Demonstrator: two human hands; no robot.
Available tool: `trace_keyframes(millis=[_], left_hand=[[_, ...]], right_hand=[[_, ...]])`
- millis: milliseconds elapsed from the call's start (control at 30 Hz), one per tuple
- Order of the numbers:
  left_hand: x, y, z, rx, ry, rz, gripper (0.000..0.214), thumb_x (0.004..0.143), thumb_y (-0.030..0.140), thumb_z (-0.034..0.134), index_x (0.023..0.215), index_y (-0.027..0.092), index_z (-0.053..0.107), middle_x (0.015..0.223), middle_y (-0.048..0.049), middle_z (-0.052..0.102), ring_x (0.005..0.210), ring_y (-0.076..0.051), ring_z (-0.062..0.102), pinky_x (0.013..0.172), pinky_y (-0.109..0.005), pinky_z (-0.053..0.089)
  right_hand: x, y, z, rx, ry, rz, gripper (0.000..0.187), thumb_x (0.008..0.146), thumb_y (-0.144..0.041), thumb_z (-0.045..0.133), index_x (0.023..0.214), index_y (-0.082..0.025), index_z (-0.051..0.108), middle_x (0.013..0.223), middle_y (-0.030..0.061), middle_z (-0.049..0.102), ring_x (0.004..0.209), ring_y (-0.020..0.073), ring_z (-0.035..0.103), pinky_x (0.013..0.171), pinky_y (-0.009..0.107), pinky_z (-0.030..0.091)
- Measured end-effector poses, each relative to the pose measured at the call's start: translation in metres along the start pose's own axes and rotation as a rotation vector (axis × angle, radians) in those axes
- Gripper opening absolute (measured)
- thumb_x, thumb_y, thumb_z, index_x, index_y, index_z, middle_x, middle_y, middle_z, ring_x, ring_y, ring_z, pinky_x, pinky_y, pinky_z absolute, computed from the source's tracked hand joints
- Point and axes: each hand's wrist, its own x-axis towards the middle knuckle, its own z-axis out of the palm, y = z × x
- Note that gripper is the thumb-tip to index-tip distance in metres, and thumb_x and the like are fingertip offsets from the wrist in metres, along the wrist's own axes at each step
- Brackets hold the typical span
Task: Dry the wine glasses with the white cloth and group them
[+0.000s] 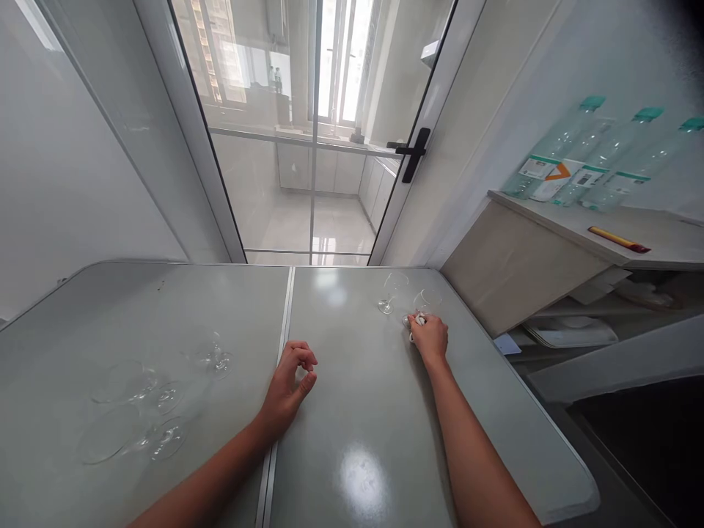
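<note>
My right hand (429, 339) reaches to the far right of the grey table (357, 411), its fingers closed round the foot of an upright wine glass (426, 301). A second upright wine glass (391, 290) stands just left of it. My left hand (291, 385) rests on the table near the centre seam, fingers loosely curled, thumb and forefinger nearly touching, with nothing visible in it. Three clear wine glasses lie on their sides at the left: one (212, 354) nearer the middle, two (132, 385) (129, 436) closer to the left edge.
A glass door with a black handle (411, 152) stands behind the table. On the right, a shelf (599, 235) holds several clear bottles (555, 150) with green caps and a red-yellow stick (613, 238). Papers lie underneath it.
</note>
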Motion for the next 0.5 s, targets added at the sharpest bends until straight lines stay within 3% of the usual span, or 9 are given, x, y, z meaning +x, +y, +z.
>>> trace_keyframes(millis=[200, 500], left_hand=[[0.002, 0.005, -0.001, -0.009, -0.085, -0.051, 0.031, 0.102, 0.042, 0.049, 0.082, 0.020, 0.055, 0.092, -0.0041, 0.041, 0.090, -0.020, 0.042, 0.082, -0.032, 0.036], [0.001, 0.000, -0.001, -0.094, -0.127, -0.027, 0.035, 0.104, 0.039, 0.047, 0.076, 0.019, 0.050, 0.081, -0.0018, 0.044, 0.075, -0.016, 0.041, 0.071, -0.030, 0.032]], right_hand=[[0.025, -0.006, 0.002, 0.008, -0.030, -0.002, 0.033, 0.084, -0.042, 0.067, 0.103, -0.019, 0.082, 0.096, 0.0159, 0.080, 0.090, 0.0296, 0.074, 0.069, 0.029, 0.049], [0.052, -0.013, 0.011, 0.076, -0.028, -0.038, 0.033, 0.081, -0.038, 0.071, 0.101, -0.014, 0.082, 0.081, 0.0139, 0.080, 0.075, 0.0232, 0.073, 0.066, 0.026, 0.048]])
